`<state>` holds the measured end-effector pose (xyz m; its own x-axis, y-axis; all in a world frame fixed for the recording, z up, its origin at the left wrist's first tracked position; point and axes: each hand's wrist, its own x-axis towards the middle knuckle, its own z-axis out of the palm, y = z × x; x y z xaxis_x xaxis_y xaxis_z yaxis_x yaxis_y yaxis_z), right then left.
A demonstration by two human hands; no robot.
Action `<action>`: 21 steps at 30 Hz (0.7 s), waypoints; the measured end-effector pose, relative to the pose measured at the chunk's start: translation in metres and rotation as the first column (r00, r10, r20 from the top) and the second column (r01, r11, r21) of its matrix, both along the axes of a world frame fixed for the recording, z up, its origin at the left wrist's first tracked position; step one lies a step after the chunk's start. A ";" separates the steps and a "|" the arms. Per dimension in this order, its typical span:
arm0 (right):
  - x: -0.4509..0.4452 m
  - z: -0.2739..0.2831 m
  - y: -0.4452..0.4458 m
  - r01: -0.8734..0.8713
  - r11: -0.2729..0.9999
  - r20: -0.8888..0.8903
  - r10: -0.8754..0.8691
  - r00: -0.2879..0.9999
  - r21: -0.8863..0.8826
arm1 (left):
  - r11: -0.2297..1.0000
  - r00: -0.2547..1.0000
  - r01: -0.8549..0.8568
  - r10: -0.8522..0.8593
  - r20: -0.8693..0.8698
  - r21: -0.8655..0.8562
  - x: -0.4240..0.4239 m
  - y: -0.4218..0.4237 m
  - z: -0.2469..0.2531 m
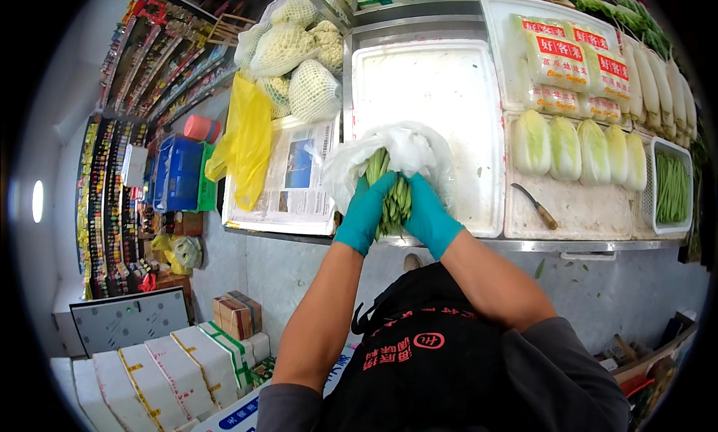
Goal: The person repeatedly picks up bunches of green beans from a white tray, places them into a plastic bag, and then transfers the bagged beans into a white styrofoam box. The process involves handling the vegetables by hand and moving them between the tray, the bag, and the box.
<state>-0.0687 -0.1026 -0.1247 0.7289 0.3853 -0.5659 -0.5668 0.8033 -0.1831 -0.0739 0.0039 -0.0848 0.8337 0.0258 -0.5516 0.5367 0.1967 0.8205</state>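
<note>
A bundle of long green vegetables, perhaps beans or stems (396,205), lies between my two hands, partly inside a clear plastic bag (443,146). My left hand (364,213), in a teal glove, grips the bundle from the left. From the right, my right hand (429,213), gloved alike, closes on the same bundle, its fingertips partly hidden by the bag. Both hands are over the front edge of a white foam tray (426,90). A yellow plastic bag (247,146) and a newspaper (300,168) are to the left.
Netted cauliflowers (314,90) sit at the back left. On the right are napa cabbages (594,151), packaged vegetables (561,56), white radishes (650,84), a basket of green beans (671,188) and a curved knife (535,206). Foam boxes (162,376) stand behind at lower left.
</note>
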 end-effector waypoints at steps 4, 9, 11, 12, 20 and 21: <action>-0.032 0.014 0.008 -0.004 0.999 0.006 0.004 1.000 -0.044 | 0.995 0.984 0.068 -0.078 0.159 0.071 -0.036 0.013 0.008; -0.077 0.035 0.030 0.089 0.984 -0.011 -0.091 0.996 -0.152 | 0.987 0.977 0.149 -0.157 0.144 0.069 -0.073 0.034 0.027; -0.091 0.034 0.036 0.127 0.978 -0.005 -0.129 0.992 -0.164 | 0.981 0.963 0.193 -0.194 0.187 0.028 -0.083 0.041 0.030; -0.098 0.037 0.039 0.141 0.975 -0.003 -0.144 0.990 -0.169 | 0.975 0.952 0.220 -0.223 0.211 0.036 -0.088 0.045 0.029; -0.140 0.061 0.043 0.282 0.941 0.150 -0.256 0.955 -0.187 | 0.929 0.845 0.303 -0.365 0.392 0.212 -0.124 0.050 0.037; -0.144 0.065 0.042 0.295 0.939 0.166 -0.267 0.949 -0.176 | 0.919 0.829 0.304 -0.385 0.405 0.251 -0.129 0.049 0.044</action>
